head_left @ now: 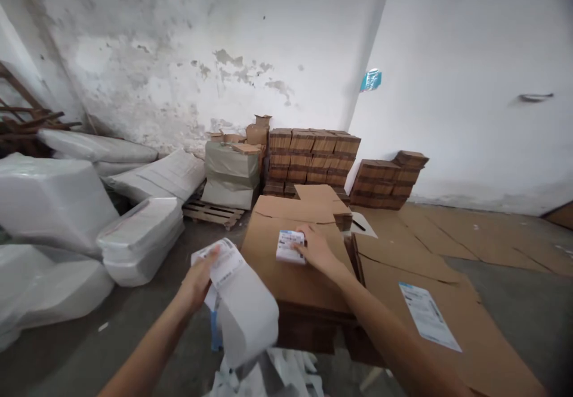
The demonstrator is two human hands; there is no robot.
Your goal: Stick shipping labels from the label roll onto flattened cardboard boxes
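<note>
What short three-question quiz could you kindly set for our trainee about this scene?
1. Multiple choice: What does the left hand hold? A) a roll of tape B) a white printed strip C) a pair of scissors
2. True or false: The right hand is resting on a plastic-wrapped bundle.
3. Fill in the blank: The printed sheet at the right lies on brown ____.

Key: 1. B. 2. False; it touches a small printed white item. 3. Cardboard.
</note>
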